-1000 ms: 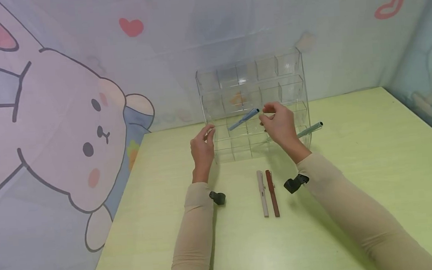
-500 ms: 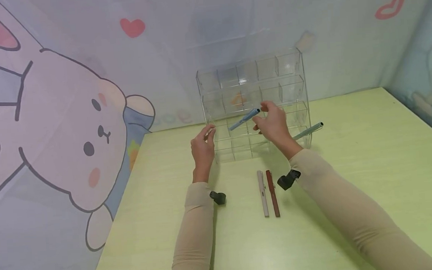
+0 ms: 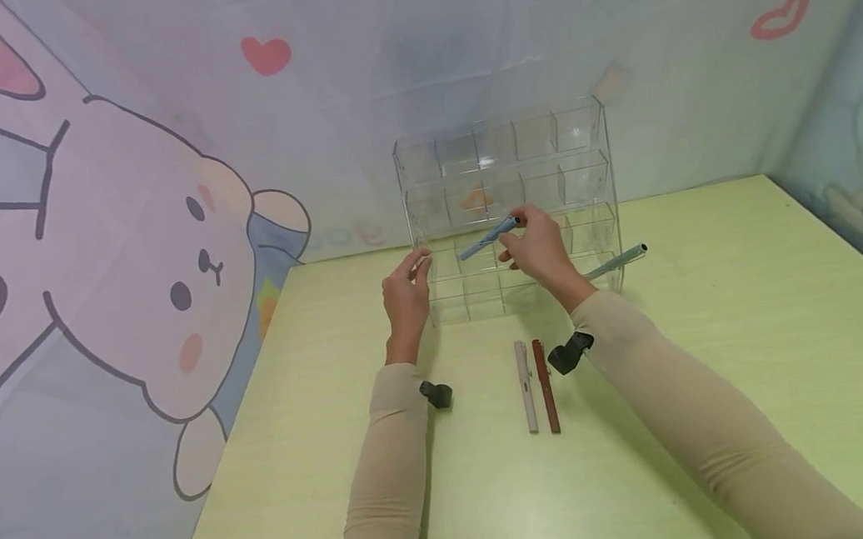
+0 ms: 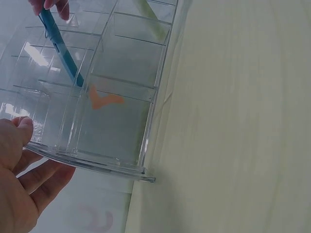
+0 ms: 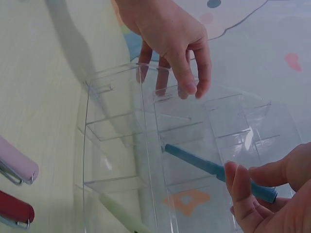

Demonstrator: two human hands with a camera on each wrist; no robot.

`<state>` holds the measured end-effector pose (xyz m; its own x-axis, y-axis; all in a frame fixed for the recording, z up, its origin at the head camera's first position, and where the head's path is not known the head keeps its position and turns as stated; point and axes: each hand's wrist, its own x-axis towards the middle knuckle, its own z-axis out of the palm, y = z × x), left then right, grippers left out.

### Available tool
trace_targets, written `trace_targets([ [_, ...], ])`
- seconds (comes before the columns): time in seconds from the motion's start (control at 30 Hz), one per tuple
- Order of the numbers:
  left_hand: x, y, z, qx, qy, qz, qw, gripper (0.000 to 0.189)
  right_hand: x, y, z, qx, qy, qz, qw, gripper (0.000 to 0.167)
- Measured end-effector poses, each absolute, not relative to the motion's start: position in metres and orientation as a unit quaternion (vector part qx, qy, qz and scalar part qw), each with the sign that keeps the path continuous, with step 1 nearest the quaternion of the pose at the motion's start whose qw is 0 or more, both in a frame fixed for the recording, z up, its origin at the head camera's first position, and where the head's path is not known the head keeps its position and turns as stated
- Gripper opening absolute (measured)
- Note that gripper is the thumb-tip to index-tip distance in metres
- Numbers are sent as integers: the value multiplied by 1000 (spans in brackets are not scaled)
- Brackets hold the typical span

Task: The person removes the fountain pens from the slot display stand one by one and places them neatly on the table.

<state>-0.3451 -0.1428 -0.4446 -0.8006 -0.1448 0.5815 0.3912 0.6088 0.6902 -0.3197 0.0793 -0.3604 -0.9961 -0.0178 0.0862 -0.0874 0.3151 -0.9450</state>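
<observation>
A clear acrylic rack (image 3: 500, 169) with tiered compartments stands at the back of the table. My left hand (image 3: 406, 296) grips its left edge, thumb on one side and fingers behind, as the left wrist view shows. A blue pen (image 3: 485, 239) leans in a compartment of a lower tier, its lower end inside. My right hand (image 3: 539, 249) holds this pen near its upper end, thumb and fingers around it in the right wrist view. A green pen (image 3: 619, 261) slants out of the bottom tier at the right, partly hidden behind my right wrist.
A pale pinkish-grey pen (image 3: 526, 388) and a dark red pen (image 3: 546, 387) lie side by side on the light yellow table (image 3: 485, 499), in front of the rack. Behind the rack hangs a printed cloth (image 3: 344, 100) with a rabbit and hearts.
My right hand has moved left to the blue pen's upper end and now holds it; a second ago it was apart from it. My left hand and the rack have stayed in place.
</observation>
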Motion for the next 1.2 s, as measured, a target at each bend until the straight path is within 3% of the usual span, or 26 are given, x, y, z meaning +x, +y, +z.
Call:
trace_targets([
  [0.8,-346,-142,-445,-62,-847,-434,300,19,-325,77,-365,28,-785,617,45,36],
  [1.2,-346,-142,-444,-71,-845,-435,303,19,-318,82,-367,25,-758,640,124,30],
])
